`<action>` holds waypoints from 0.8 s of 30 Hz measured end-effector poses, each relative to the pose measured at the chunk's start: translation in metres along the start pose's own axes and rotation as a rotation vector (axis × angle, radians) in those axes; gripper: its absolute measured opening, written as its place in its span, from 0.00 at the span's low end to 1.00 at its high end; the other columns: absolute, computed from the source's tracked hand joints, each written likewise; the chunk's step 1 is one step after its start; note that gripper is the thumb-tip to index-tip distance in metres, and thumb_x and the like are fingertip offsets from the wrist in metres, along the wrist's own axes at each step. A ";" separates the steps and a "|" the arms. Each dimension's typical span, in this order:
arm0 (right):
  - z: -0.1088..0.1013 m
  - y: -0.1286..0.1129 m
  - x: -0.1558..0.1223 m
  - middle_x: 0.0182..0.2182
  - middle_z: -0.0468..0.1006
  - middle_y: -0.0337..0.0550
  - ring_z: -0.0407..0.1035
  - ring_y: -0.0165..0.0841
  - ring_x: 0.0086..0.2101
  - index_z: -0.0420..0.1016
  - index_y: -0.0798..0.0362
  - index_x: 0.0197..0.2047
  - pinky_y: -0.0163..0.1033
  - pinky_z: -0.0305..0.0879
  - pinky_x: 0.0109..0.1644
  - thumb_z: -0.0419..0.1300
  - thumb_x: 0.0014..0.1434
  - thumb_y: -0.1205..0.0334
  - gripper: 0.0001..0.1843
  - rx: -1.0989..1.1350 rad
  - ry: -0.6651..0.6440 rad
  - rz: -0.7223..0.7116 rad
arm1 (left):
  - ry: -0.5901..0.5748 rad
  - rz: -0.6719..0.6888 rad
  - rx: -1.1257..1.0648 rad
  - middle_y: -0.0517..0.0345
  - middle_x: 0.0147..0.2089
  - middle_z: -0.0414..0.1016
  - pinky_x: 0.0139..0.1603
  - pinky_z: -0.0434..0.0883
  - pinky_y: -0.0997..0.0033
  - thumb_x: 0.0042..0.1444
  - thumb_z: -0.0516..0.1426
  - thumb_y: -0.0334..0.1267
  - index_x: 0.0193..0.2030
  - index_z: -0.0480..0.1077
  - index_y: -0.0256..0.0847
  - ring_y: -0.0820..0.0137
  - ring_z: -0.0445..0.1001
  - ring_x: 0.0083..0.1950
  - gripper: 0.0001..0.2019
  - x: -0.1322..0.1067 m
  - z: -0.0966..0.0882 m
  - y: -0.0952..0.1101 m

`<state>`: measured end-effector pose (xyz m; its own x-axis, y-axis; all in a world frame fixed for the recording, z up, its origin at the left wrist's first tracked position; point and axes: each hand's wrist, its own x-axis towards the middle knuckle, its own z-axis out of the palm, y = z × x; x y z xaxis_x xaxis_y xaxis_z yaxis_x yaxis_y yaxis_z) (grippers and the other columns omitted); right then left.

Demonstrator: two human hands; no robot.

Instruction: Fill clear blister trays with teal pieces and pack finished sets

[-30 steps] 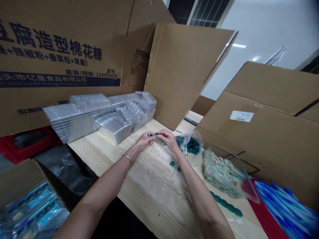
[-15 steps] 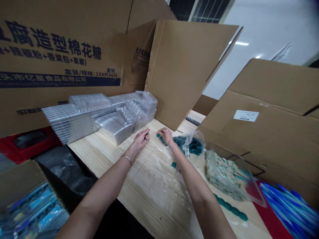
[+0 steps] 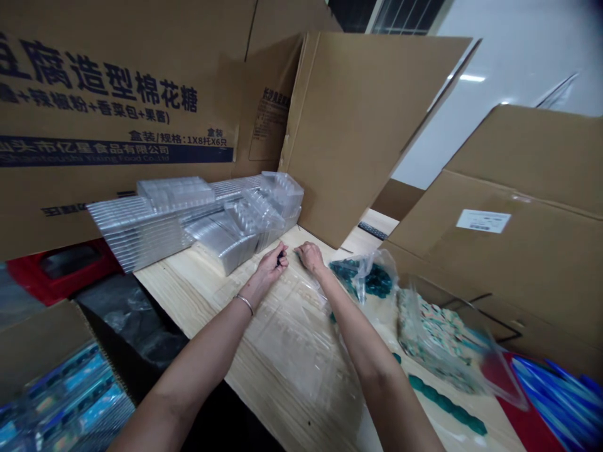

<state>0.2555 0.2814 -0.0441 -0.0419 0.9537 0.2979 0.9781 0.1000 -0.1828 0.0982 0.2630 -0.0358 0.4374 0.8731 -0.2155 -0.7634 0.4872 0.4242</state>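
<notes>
My left hand [image 3: 274, 262] is closed above the wooden table, with something small and dark showing between its fingers. Just to its right, my right hand [image 3: 310, 256] is pinched, and a sliver of green packet [image 3: 299, 255] shows at its fingertips. The two hands are a short gap apart. Below them, clear plastic trays [image 3: 292, 333] lie flat along the table. Beyond my right wrist sits a clear bag [image 3: 362, 276] of dark green packets. A strip of joined green packets [image 3: 447, 405] lies right of my right forearm.
Stacked clear trays [image 3: 226, 220] stand at the back left, before a large printed carton [image 3: 117, 125]. Another carton [image 3: 372, 132] rises behind the hands. A bag of pale green packets [image 3: 438, 333] and a red bin [image 3: 513, 402] with blue packs are at right.
The view has shifted slightly left, so things sit farther right. The green strip seen under my right hand is now mostly out of sight. Both hands stay close together.
</notes>
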 end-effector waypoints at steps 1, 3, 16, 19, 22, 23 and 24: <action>0.001 -0.002 -0.001 0.34 0.76 0.54 0.67 0.37 0.39 0.78 0.58 0.32 0.38 0.56 0.43 0.53 0.59 0.63 0.13 -0.012 -0.004 -0.007 | 0.008 -0.005 -0.018 0.62 0.22 0.61 0.15 0.53 0.85 0.54 0.58 0.35 0.28 0.67 0.31 0.85 0.53 0.17 0.08 0.000 0.000 0.001; 0.004 -0.004 -0.005 0.34 0.76 0.55 0.66 0.38 0.41 0.78 0.59 0.31 0.40 0.54 0.46 0.53 0.58 0.66 0.12 -0.027 -0.001 -0.019 | 0.019 -0.021 -0.052 0.61 0.21 0.60 0.16 0.54 0.84 0.57 0.54 0.38 0.28 0.68 0.31 0.84 0.53 0.18 0.11 0.000 -0.001 0.002; -0.002 0.009 -0.008 0.33 0.78 0.43 0.69 0.29 0.33 0.76 0.55 0.37 0.31 0.60 0.38 0.54 0.58 0.62 0.11 0.115 0.025 -0.044 | 0.026 -0.082 -0.094 0.59 0.22 0.61 0.16 0.54 0.84 0.56 0.54 0.33 0.28 0.68 0.31 0.82 0.55 0.19 0.09 0.000 -0.003 0.003; -0.003 0.009 -0.008 0.34 0.79 0.43 0.70 0.29 0.34 0.77 0.54 0.35 0.31 0.60 0.38 0.54 0.58 0.62 0.11 0.116 0.027 -0.042 | 0.030 -0.089 -0.088 0.60 0.22 0.61 0.16 0.54 0.84 0.56 0.54 0.32 0.27 0.68 0.31 0.83 0.54 0.18 0.08 0.000 -0.002 0.002; -0.004 0.006 -0.010 0.33 0.79 0.44 0.70 0.31 0.34 0.78 0.53 0.33 0.32 0.60 0.37 0.55 0.58 0.61 0.11 0.085 0.016 -0.020 | 0.035 -0.090 -0.085 0.60 0.21 0.61 0.16 0.55 0.84 0.57 0.53 0.32 0.27 0.68 0.31 0.83 0.54 0.18 0.09 0.000 -0.002 0.002; -0.004 0.004 -0.011 0.32 0.79 0.45 0.70 0.32 0.34 0.79 0.52 0.33 0.33 0.60 0.37 0.55 0.57 0.61 0.11 0.070 0.011 -0.012 | 0.037 -0.090 -0.085 0.60 0.21 0.61 0.16 0.55 0.84 0.57 0.53 0.32 0.27 0.68 0.31 0.83 0.54 0.18 0.09 0.000 -0.002 0.002; -0.003 0.003 -0.013 0.32 0.79 0.46 0.70 0.33 0.34 0.79 0.52 0.33 0.33 0.60 0.37 0.55 0.57 0.62 0.11 0.053 0.007 -0.003 | 0.038 -0.090 -0.086 0.60 0.21 0.61 0.16 0.55 0.84 0.57 0.53 0.32 0.27 0.68 0.31 0.82 0.54 0.18 0.09 0.000 -0.002 0.002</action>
<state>0.2592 0.2688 -0.0453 -0.0431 0.9514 0.3048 0.9656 0.1179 -0.2317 0.0956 0.2638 -0.0366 0.4884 0.8254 -0.2832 -0.7609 0.5617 0.3248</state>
